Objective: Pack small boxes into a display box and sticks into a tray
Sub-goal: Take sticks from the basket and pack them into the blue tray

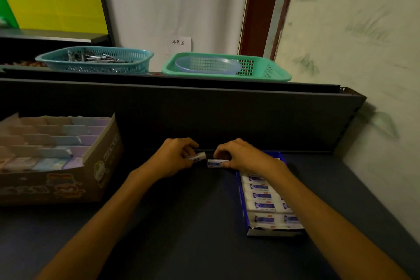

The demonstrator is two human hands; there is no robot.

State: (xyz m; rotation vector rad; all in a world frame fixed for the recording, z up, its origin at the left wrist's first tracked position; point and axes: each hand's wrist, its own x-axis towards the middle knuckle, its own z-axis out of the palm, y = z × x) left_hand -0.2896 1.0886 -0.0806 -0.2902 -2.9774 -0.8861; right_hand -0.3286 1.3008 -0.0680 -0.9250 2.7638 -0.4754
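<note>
Left hand: my left hand (176,157) pinches a small white box (199,157) just left of the blue display box (244,210).
Right hand: my right hand (242,154) pinches a second white box (217,163) over the far left corner of the display box.
Display box: on the dark counter (181,223), lined with rows of the same white boxes.
Cardboard box: a divided cardboard box (97,166) sits well left of the display box.
Baskets: a blue basket (95,60) and a green basket (227,67) on the shelf beyond the display box.
</note>
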